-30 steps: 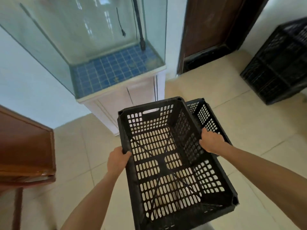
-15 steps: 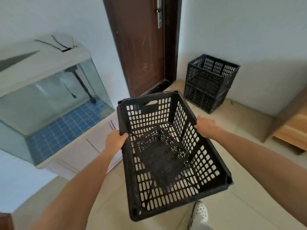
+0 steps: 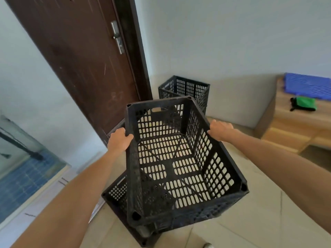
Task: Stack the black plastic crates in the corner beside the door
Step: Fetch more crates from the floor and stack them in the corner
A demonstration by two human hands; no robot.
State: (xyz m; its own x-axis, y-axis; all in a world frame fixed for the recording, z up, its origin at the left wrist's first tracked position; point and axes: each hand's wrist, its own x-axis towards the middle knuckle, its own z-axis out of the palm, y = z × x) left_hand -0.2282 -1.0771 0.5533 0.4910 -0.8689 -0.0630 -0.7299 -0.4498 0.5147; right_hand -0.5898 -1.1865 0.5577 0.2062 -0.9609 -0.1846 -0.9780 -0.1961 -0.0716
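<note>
Mid-air near the door (image 3: 80, 59) — black crate (image 3: 169, 164), left hand (image 3: 119, 140) and right hand (image 3: 220, 130) fingers curled over its side rims. Second crate (image 3: 116, 194) lies below it; corner stack (image 3: 186, 86) stands beyond.

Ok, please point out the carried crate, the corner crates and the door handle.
carried crate (image 3: 188, 211): head view, its near wall.
corner crates (image 3: 186, 86): head view, the slotted far wall.
door handle (image 3: 117, 37): head view, its metal plate.
</note>
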